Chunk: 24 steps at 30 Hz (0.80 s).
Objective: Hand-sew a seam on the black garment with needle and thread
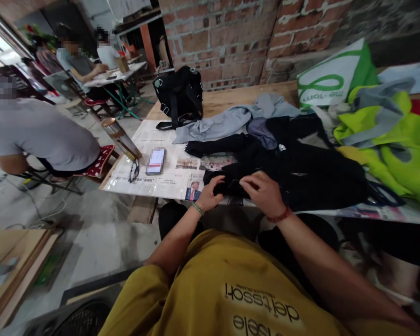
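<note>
A black garment with long sleeves and a small white mark lies spread along the front of the table. My left hand, a green bead bracelet at its wrist, curls round the near edge of this garment, with black cloth between thumb and fingers. Just to the right, my right hand is closed in a pinch over the same cloth, a red band at the wrist. A faint thin line shows by its fingertips, too small to name. Behind the black garment is a grey garment.
Newspaper covers the table's left part, bearing a phone, glasses and a metal flask. Farther back are a black bag and a green-white bag. Yellow-green clothing lies right. A seated person is at left.
</note>
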{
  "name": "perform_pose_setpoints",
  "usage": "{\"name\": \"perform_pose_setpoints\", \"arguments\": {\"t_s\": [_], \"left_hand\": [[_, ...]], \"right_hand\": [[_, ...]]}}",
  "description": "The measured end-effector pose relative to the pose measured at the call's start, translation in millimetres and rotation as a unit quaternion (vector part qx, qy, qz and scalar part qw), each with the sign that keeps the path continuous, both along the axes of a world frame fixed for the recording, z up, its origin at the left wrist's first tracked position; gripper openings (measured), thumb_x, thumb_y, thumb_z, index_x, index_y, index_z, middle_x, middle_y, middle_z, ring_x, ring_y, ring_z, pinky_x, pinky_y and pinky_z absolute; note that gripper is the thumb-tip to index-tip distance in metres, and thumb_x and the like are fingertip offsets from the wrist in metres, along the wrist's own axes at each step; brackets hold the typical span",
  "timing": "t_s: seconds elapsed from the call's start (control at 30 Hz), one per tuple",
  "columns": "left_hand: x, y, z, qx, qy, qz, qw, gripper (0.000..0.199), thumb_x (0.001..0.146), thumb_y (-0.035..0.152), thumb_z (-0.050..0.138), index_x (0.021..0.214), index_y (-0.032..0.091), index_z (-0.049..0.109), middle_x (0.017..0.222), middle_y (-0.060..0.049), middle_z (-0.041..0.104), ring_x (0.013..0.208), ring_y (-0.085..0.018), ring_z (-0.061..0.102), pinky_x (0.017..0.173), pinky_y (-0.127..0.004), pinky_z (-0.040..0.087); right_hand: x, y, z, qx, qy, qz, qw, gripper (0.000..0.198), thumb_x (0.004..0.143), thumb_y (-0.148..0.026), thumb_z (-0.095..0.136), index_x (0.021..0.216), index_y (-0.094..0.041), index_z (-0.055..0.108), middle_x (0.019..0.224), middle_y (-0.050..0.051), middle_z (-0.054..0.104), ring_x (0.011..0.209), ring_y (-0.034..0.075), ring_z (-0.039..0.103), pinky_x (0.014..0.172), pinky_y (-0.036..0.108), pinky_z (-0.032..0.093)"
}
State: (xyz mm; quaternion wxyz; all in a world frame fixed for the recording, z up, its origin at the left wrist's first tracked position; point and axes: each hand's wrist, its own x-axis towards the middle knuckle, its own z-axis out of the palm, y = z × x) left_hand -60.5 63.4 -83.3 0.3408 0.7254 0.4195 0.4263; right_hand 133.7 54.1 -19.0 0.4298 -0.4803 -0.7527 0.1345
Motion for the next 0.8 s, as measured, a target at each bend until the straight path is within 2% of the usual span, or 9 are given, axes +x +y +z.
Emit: {"name": "perform_pose_setpoints", "arguments": {"t_s": [0.07, 0.13, 0.2, 0.3, 0.37, 0.43, 0.7, 0.8], "left_hand": [[1, -1, -0.5, -0.014, 0.020, 0.010, 1.000, 0.057, 0.066, 0.007, 0.053, 0.122, 0.018, 0.046, 0.113, -0.006, 0.057, 0.102, -0.018, 0.055, 0.092, -0.031, 0.044], [1, -2, -0.1, -0.020, 0.043, 0.024, 0.999, 0.048, 0.070, 0.011, 0.054, 0.117, 0.017, 0.051, 0.108, -0.005, 0.060, 0.097, -0.017, 0.057, 0.088, -0.029, 0.046], [2, -2, 1.0, -0.025, 0.055, 0.034, 0.998, 0.045, 0.071, 0.014, 0.056, 0.115, 0.017, 0.052, 0.106, -0.004, 0.061, 0.094, -0.016, 0.057, 0.086, -0.028, 0.046], [2, -2, 2.7, -0.033, 0.043, 0.033, 0.998, 0.046, 0.071, 0.015, 0.058, 0.116, 0.017, 0.052, 0.107, -0.004, 0.061, 0.095, -0.016, 0.057, 0.087, -0.029, 0.045], [2, -1, 3.4, -0.032, 0.036, 0.028, 0.998, 0.046, 0.070, 0.015, 0.059, 0.116, 0.017, 0.052, 0.109, -0.005, 0.060, 0.097, -0.017, 0.056, 0.090, -0.030, 0.044], [2, -1, 3.9, -0.031, 0.040, 0.028, 0.998, 0.046, 0.070, 0.014, 0.059, 0.115, 0.017, 0.052, 0.110, -0.005, 0.060, 0.098, -0.017, 0.056, 0.090, -0.030, 0.044], [3, 0, 3.0, -0.027, 0.073, 0.033, 0.996, 0.048, 0.068, 0.014, 0.058, 0.116, 0.018, 0.053, 0.109, -0.003, 0.060, 0.096, -0.018, 0.056, 0.087, -0.030, 0.046], [3, 0, 0.7, -0.024, 0.080, 0.027, 0.996, 0.052, 0.065, 0.009, 0.054, 0.117, 0.018, 0.053, 0.112, -0.003, 0.059, 0.099, -0.018, 0.055, 0.089, -0.030, 0.046]], "right_hand": [[-7, 16, 5, -0.029, 0.053, 0.018, 0.998, 0.014, 0.077, -0.028, 0.057, 0.068, -0.020, 0.065, 0.068, 0.001, 0.058, 0.063, 0.012, 0.054, 0.060, 0.025, 0.042], [-17, 32, 4, -0.087, 0.135, 0.016, 0.987, 0.013, 0.073, -0.030, 0.060, 0.067, -0.019, 0.063, 0.066, 0.000, 0.058, 0.052, 0.010, 0.051, 0.052, 0.024, 0.041], [-27, 45, -1, -0.160, 0.236, 0.014, 0.958, 0.014, 0.070, -0.032, 0.062, 0.068, -0.018, 0.062, 0.055, -0.003, 0.054, 0.042, 0.008, 0.046, 0.043, 0.022, 0.036], [-39, 59, -4, -0.235, 0.381, 0.029, 0.894, 0.017, 0.065, -0.033, 0.066, 0.067, -0.018, 0.058, 0.046, -0.005, 0.051, 0.037, 0.007, 0.044, 0.036, 0.020, 0.030], [-44, 65, -1, -0.240, 0.447, 0.045, 0.860, 0.018, 0.063, -0.032, 0.067, 0.066, -0.018, 0.056, 0.054, -0.004, 0.057, 0.037, 0.007, 0.046, 0.034, 0.019, 0.030], [-46, 70, 5, -0.228, 0.485, 0.055, 0.843, 0.018, 0.063, -0.031, 0.067, 0.066, -0.018, 0.054, 0.064, -0.002, 0.062, 0.038, 0.006, 0.047, 0.034, 0.019, 0.031], [-28, 78, 38, -0.175, 0.509, 0.089, 0.838, 0.020, 0.071, -0.030, 0.062, 0.070, -0.019, 0.045, 0.078, -0.002, 0.065, 0.041, 0.003, 0.051, 0.034, 0.016, 0.030], [-21, 72, 45, -0.190, 0.523, 0.111, 0.824, 0.021, 0.072, -0.030, 0.060, 0.073, -0.020, 0.042, 0.081, -0.002, 0.065, 0.043, 0.004, 0.053, 0.035, 0.017, 0.032]]}}
